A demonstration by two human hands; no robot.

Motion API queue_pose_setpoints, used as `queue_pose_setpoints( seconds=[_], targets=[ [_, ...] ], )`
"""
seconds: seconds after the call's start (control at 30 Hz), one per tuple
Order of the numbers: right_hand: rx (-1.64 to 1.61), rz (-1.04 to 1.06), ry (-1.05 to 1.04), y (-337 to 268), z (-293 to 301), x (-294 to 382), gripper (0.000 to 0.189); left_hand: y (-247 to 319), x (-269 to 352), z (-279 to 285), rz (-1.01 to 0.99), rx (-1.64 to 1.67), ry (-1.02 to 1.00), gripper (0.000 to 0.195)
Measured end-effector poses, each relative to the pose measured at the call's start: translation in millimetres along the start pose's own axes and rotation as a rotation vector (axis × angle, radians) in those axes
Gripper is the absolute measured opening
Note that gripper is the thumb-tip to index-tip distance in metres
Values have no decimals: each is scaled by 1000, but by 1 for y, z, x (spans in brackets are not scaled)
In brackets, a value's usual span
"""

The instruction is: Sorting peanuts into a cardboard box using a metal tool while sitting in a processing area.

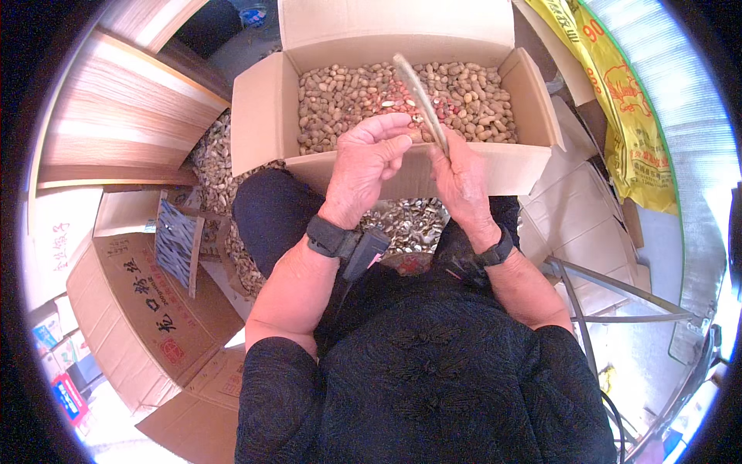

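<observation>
An open cardboard box (359, 174) before me holds many unshelled peanuts (330, 95), with red shelled kernels (400, 93) amid them near the middle. Over the box's near edge, my right hand (462, 174) grips the lower end of a long, thin, pale tool (418, 95), perhaps of wood or bamboo, which slants up and to the left. My left hand (365, 162) is just to its left, fingers curled and thumb near the fingertips; a small peanut-coloured thing seems to lie at them, though its shape is unclear.
Empty peanut shells (406, 223) lie between my legs and in a heap (214, 162) at the left. Wood-grain boards (127, 110) and a large cardboard carton (168, 301) stand at the left. On the right are a yellow printed sack (632, 116) and a metal frame (614, 284).
</observation>
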State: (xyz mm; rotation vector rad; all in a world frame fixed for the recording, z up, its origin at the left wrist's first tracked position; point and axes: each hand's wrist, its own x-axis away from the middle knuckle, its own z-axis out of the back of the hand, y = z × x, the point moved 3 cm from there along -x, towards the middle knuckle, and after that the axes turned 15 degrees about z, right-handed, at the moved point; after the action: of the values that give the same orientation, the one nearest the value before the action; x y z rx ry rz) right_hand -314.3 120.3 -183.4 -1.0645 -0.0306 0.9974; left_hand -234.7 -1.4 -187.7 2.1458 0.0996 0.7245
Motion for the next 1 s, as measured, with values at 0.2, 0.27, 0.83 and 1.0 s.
queue_pose_setpoints(
  seconds=[0.2, 0.27, 0.83, 1.0],
  targets=[
    [268, 115, -104, -10, -1, -3, 30, 1, 2, -3, -43, 11, 41, 35],
    [268, 117, -101, -16, -1, -2, 30, 0, 2, -2, -60, -2, 44, 36],
    [-28, 145, 54, -13, 5, -4, 21, 0, 9, -7, -45, -296, 107, 8],
    [-81, 105, 82, -15, 6, -4, 18, 1, 8, -7, -100, -414, 148, 11]
  ],
)
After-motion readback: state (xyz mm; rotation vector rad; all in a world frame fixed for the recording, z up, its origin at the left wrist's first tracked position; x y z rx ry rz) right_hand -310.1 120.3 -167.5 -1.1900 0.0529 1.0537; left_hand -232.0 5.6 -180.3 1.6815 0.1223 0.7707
